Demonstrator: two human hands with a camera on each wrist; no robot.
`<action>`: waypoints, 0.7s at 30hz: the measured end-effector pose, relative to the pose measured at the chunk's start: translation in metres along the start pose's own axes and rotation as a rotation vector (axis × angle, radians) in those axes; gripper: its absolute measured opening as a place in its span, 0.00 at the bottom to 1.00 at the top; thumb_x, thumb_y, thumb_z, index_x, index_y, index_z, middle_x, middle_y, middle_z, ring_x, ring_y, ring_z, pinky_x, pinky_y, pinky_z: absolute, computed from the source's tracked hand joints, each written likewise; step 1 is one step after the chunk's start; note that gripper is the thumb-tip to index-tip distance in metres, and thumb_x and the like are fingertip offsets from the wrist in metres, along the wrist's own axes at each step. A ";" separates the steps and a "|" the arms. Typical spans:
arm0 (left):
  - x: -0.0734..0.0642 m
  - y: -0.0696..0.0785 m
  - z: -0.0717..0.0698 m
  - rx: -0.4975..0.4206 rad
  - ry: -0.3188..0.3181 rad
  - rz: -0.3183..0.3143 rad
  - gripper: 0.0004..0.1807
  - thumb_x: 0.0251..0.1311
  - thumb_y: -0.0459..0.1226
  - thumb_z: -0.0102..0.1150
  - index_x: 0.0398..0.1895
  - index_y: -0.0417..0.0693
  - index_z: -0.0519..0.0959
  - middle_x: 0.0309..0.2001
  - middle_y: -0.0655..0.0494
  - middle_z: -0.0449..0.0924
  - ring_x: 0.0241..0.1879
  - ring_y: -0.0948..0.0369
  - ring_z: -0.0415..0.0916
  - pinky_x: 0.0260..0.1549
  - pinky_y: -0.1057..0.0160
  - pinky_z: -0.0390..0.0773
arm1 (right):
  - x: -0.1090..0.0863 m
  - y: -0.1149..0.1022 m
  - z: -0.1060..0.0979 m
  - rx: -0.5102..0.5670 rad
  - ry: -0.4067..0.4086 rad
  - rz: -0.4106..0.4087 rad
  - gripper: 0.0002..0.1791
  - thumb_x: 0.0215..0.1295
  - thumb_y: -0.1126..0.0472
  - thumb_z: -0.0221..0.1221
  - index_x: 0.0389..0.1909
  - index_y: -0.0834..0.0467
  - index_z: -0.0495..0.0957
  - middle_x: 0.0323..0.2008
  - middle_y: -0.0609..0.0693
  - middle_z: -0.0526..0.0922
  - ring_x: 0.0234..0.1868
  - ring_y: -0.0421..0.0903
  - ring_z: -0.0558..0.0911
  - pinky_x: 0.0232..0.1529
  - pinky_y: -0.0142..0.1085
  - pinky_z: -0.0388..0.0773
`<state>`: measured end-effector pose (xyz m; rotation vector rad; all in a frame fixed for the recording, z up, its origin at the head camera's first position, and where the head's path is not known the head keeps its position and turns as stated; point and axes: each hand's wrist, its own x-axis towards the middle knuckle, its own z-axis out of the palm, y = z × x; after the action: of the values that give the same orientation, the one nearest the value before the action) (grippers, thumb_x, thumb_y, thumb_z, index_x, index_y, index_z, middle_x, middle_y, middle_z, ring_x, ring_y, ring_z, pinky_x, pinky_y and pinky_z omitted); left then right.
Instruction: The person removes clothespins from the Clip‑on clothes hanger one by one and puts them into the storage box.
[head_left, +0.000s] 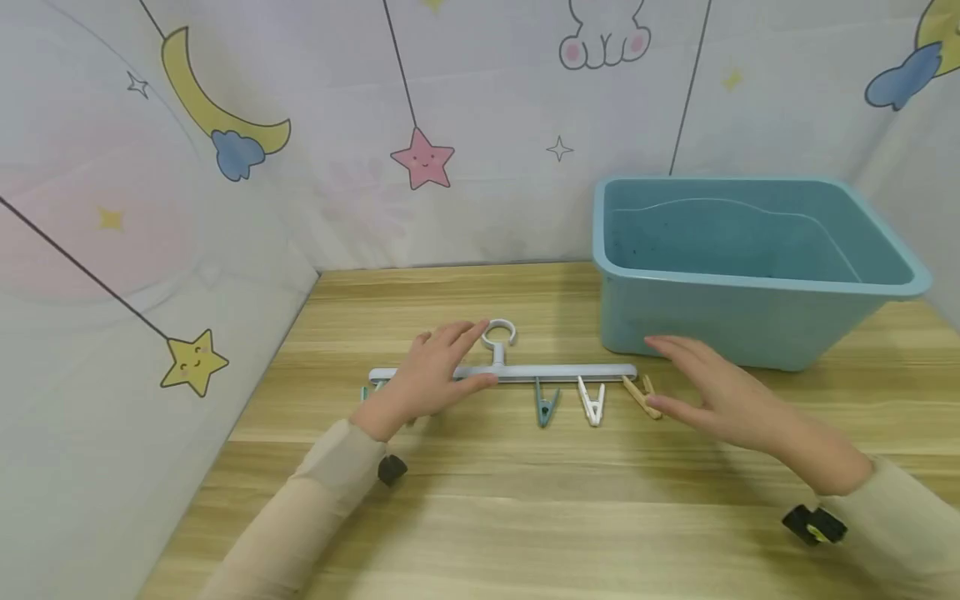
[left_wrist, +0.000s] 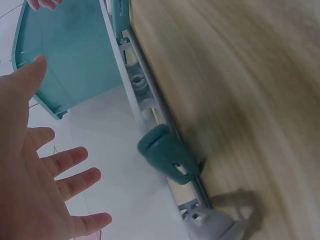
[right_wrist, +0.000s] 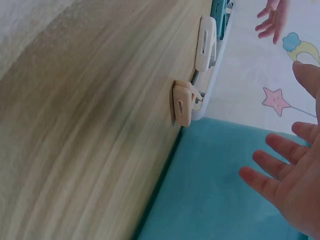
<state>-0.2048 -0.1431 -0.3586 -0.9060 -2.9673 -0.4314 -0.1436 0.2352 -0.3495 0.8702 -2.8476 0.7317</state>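
Observation:
A pale clip hanger [head_left: 555, 372] with a ring hook [head_left: 499, 333] lies on the wooden table. From its bar a dark teal clip [head_left: 544, 404], a white clip [head_left: 592, 402] and a beige clip [head_left: 642, 397] point toward the person. Over the hanger's left part hovers the left hand [head_left: 427, 375], fingers extended, partly hiding the clips there. In the left wrist view a green clip [left_wrist: 170, 155] sits on the bar, apart from that hand. The right hand [head_left: 727, 400] is held in the air beside the beige clip, fingers spread and holding nothing.
A large blue-green plastic bin [head_left: 750, 321] stands at the back right, just behind the right hand. A printed cloth [head_left: 495, 217] with stars and moons hangs behind the table [head_left: 510, 517] and along its left side.

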 end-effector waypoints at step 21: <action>0.016 -0.011 0.020 -0.030 -0.095 -0.028 0.38 0.64 0.57 0.54 0.71 0.48 0.63 0.66 0.45 0.67 0.65 0.48 0.64 0.58 0.39 0.64 | 0.006 0.008 0.016 0.010 -0.057 0.115 0.39 0.67 0.47 0.58 0.69 0.68 0.59 0.65 0.68 0.65 0.65 0.66 0.64 0.60 0.61 0.64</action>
<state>-0.2227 -0.1376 -0.3791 -0.9138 -3.0703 -0.4466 -0.1522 0.2307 -0.3653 0.7455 -2.9680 0.7461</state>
